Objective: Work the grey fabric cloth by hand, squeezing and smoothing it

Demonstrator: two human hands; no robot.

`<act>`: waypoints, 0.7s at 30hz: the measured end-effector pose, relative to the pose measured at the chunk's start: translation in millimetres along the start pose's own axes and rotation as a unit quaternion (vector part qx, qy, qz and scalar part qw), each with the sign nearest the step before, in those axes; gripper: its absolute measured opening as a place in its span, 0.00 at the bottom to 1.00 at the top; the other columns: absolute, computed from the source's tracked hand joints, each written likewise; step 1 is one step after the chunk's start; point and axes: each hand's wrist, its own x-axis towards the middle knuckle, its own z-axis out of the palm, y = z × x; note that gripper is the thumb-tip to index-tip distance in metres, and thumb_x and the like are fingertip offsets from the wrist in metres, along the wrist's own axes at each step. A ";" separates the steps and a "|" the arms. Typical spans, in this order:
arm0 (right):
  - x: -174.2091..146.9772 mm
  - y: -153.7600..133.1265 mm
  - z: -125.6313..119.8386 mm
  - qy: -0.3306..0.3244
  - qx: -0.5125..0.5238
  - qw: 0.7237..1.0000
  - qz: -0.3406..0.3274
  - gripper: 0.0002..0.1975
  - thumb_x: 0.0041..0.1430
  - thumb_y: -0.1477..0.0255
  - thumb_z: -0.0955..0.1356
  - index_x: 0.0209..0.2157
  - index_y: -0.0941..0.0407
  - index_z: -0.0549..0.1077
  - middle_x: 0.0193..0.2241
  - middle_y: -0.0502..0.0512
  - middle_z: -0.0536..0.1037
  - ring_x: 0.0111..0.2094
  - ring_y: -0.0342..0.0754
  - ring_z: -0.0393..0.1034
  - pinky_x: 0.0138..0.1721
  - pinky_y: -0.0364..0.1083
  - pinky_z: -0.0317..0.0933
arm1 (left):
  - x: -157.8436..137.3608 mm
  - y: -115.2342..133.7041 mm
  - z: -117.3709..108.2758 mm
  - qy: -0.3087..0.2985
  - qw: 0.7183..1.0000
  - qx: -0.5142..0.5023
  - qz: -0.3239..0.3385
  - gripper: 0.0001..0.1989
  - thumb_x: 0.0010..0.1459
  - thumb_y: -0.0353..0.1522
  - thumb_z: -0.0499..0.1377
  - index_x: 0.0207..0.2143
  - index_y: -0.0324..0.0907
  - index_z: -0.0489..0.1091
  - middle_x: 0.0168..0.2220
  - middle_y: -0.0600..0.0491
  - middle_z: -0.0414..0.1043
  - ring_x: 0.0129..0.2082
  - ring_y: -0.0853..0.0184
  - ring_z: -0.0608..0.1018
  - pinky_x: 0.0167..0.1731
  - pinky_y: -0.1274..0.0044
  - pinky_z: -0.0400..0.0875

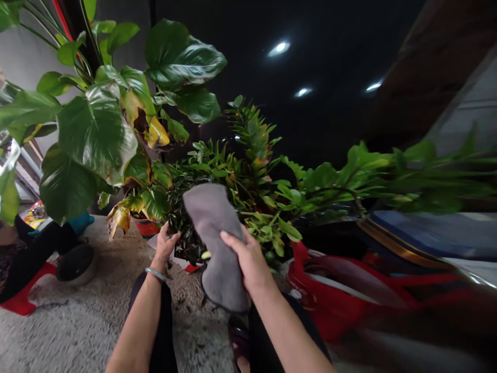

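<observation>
Open room lies mainly to my left, where the rough grey floor (104,321) runs bare from my knee to a dark bowl (86,273) and a red stool (29,295) on which another person (42,248) appears to be seated. Ahead, room is tight: low green plants (217,171) crowd forward, and a large-leaved plant (95,124) overhangs from the left above its red pot (146,228). On my right, a red bag (349,303) stands close to my knee; the area beyond is blurred. My right hand (250,256) grasps a grey cloth piece (221,238), thumb on its near face, remaining fingers hidden behind. The piece is tilted, wide at both ends and narrowed midway, located above the floor between my knees, its top overlapping the foliage in view. My left hand (166,243), wearing a bracelet (155,273), is partly open, thumb apart from fingers, beside the leaves; whether it touches them I cannot tell.
</observation>
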 end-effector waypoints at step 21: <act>-17.4 36.4 8.7 0.045 0.057 0.985 0.157 0.20 0.35 0.60 0.77 0.34 0.52 0.77 0.23 0.53 0.80 0.26 0.57 0.75 0.30 0.53 0.70 | 8.2 -11.1 6.7 0.108 0.991 0.068 0.038 0.18 0.48 0.46 0.63 0.29 0.38 0.77 0.25 0.54 0.73 0.29 0.67 0.72 0.33 0.76 0.67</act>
